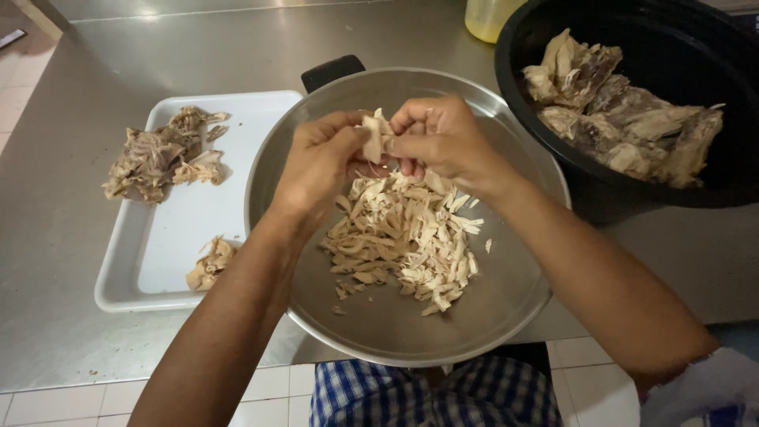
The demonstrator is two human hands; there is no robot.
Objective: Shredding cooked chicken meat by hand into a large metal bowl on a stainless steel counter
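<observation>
Both hands pinch one piece of cooked meat over the metal pan

The left hand (pixel 320 162) and right hand (pixel 443 138) are both closed on a pale meat piece (pixel 374 138) — held between them above the shredded pile (pixel 403 233) in the metal pan (pixel 506 308). A white tray (pixel 170 261) with scraps lies left; a black pot (pixel 680 55) of cooked meat sits right

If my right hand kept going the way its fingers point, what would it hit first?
The right hand points leftward, so it would first meet the piece of meat both hands pinch, then the left hand just past it, above the metal bowl.
</observation>
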